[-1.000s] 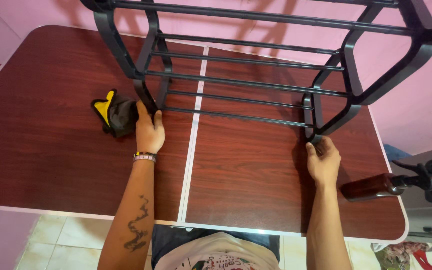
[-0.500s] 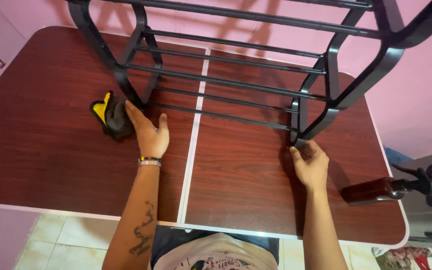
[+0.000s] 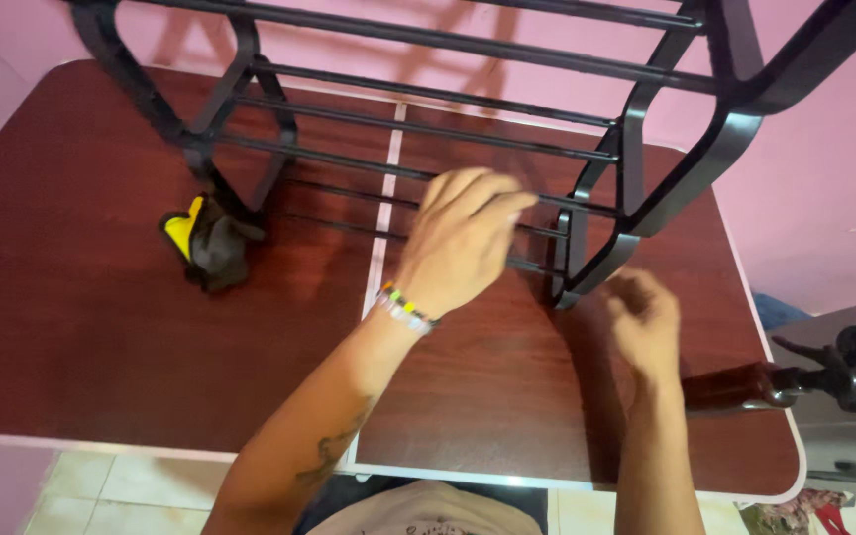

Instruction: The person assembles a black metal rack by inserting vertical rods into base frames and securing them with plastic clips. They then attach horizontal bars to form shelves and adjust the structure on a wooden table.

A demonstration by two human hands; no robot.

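Note:
A black metal rack [image 3: 636,149] with several horizontal bars stands on a dark red-brown table [image 3: 71,327]. My left hand [image 3: 463,238] hovers over the rack's lower front bars near the middle, fingers loosely curled and blurred, holding nothing. My right hand [image 3: 644,319] is just in front of the rack's right front foot, fingers half curled and empty, apart from the frame. A black and yellow cloth-like bundle [image 3: 205,243] lies on the table beside the rack's left front foot.
A pale seam [image 3: 380,248] runs down the middle of the table. At the right edge sits a grey machine [image 3: 849,396] with a dark brown handle [image 3: 735,388] reaching over the table corner. Pink wall behind, tiled floor below.
My left hand has left the rack's left foot and swung right over the middle bars. My right hand has come off the right foot. The view has shifted closer.

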